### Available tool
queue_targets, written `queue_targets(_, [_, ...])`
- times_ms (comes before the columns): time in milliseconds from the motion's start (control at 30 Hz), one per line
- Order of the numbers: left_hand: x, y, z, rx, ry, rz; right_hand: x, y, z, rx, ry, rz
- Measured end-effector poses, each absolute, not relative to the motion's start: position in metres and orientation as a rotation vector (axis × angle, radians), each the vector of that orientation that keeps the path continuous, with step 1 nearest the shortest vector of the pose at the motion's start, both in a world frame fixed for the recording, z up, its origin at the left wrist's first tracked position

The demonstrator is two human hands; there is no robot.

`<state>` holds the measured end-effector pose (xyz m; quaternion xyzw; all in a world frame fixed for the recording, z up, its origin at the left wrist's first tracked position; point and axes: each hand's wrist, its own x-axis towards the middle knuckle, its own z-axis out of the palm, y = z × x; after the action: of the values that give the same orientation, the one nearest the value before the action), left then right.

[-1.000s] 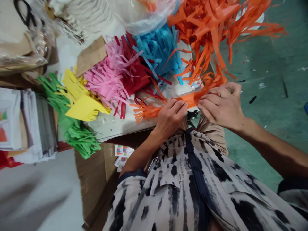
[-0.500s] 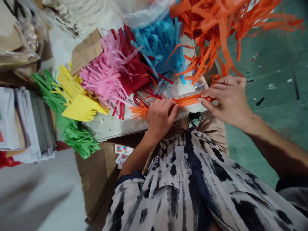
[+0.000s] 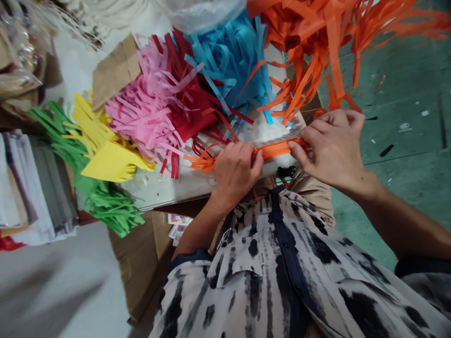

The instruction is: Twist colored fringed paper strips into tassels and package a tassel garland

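An orange paper fringe (image 3: 276, 149) is stretched between my two hands along the table's near edge. My left hand (image 3: 235, 169) is closed around its left part, and cut orange strips poke out past the knuckles. Thumb and fingers of my right hand (image 3: 331, 145) pinch its other end. Above my right hand hangs a big tangle of orange strips (image 3: 306, 75). Just beyond my left hand lie dark red fringe (image 3: 193, 115), blue fringe (image 3: 229, 65) and pink fringe (image 3: 144, 108).
Yellow fringe (image 3: 105, 162) and green fringe (image 3: 112, 211) lie on the white table (image 3: 165, 190) at left, near a brown paper piece (image 3: 116, 70). Stacked packets (image 3: 49, 183) stand farther left. Below is a cardboard box (image 3: 137, 263); scraps dot the green floor (image 3: 405, 155).
The orange fringe between my hands now shows a flatter, wider face. Both hands keep their hold with little movement. The view has shifted slightly.
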<state>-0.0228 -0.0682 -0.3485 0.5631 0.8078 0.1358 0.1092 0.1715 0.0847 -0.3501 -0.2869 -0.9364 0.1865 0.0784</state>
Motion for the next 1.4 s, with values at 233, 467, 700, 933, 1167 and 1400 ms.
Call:
queue_targets(233, [-0.020,-0.061,-0.344,1.642,2.417,0.257,0.160,0.079,-0.348,-0.939,-2.854,0.352])
queue_targets(467, [-0.013,-0.064,-0.356,1.896,2.401,0.522,0.168,0.064,-0.356,-0.907,-2.671,0.142])
queue_targets(700, [-0.022,-0.079,-0.369,2.199,2.149,0.653,0.198,0.073,-0.370,-0.718,-2.752,0.396])
queue_targets(933, [-0.072,-0.124,-0.346,2.054,2.443,0.842,0.207,0.085,-0.360,-0.593,-2.781,0.325])
queue_targets(1167, [-0.021,-0.070,-0.357,2.346,1.976,0.618,0.193,0.086,-0.355,-0.593,-2.819,0.345])
queue_targets(1400, [-0.017,-0.054,-0.369,2.329,2.050,0.544,0.191,0.095,-0.363,-0.522,-2.775,0.364])
